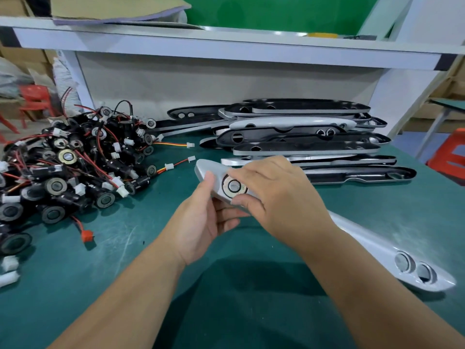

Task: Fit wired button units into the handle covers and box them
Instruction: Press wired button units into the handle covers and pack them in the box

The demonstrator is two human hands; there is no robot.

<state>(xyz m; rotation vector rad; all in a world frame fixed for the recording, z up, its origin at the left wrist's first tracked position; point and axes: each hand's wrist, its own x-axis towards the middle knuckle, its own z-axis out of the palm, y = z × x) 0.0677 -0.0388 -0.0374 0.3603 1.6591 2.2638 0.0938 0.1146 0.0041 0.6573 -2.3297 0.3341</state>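
At the far left a red stool point(32, 96) stands on the floor past the edge of the green surface point(125, 248), with cardboard boxes behind it. On the left part of the surface lies a heap of wired button units point(68, 167), black barrels with metal faces tangled in red and black leads with white plugs. A few plugs trail out toward the middle.

The left hand point(201, 222) comes up from below, palm turned inward. Its fingers curl under the near left end of a grey handle cover point(377, 238) and its thumb presses on top, so it grips the cover. The cover slants from this hand down to the right, where its far end with two round holes rests on the surface. A button unit point(234, 185) sits in the hole near the cover's left end, metal face up, just right of the left thumb.

The right hand point(279, 197) lies over the cover, forefinger and thumb curled round the rim of that button unit, pinching it.

Behind the hands, right of the heap, a stack of handle covers point(302, 137) lies lengthwise, some showing their black insides. A white shelf frame point(226, 46) runs across the back, carrying cardboard point(113, 8) and a green board point(276, 11). At the far right edge stands another red stool point(450, 157).
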